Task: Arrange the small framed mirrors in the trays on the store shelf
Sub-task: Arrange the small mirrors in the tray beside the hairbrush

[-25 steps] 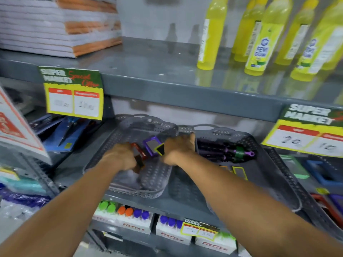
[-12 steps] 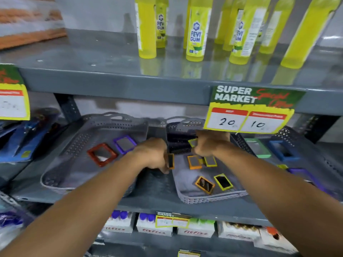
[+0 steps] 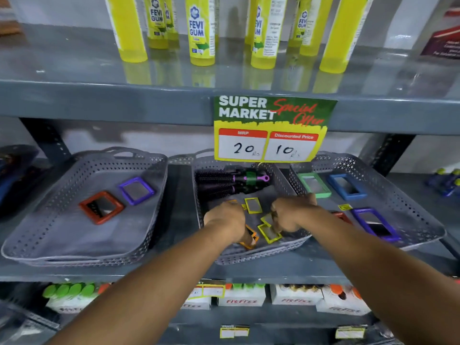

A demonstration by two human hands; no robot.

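Three grey perforated trays sit side by side on the middle shelf. The left tray (image 3: 32, 247) holds a red-framed mirror (image 3: 101, 206) and a purple-framed mirror (image 3: 136, 190). In the middle tray (image 3: 261, 255) lie small yellow-framed mirrors (image 3: 253, 204) and orange ones. My left hand (image 3: 225, 221) grips an orange-framed mirror (image 3: 250, 239) at its fingertips. My right hand (image 3: 290, 215) is closed on a yellow-framed mirror (image 3: 268, 234). The right tray (image 3: 408, 195) carries green (image 3: 314, 185), blue (image 3: 346, 186) and purple (image 3: 375, 224) framed mirrors; a red one is mostly hidden behind my right forearm.
Black and purple hair brushes (image 3: 231, 180) lie at the back of the middle tray. A price sign (image 3: 270, 128) hangs from the upper shelf edge over it. Yellow gum bottles (image 3: 200, 28) stand on the upper shelf. Boxed bottles (image 3: 241, 297) fill the shelf below.
The view has swung right from the left tray to the middle tray. Both hands left the red and purple mirrors there and now work lower among the small orange and yellow mirrors.
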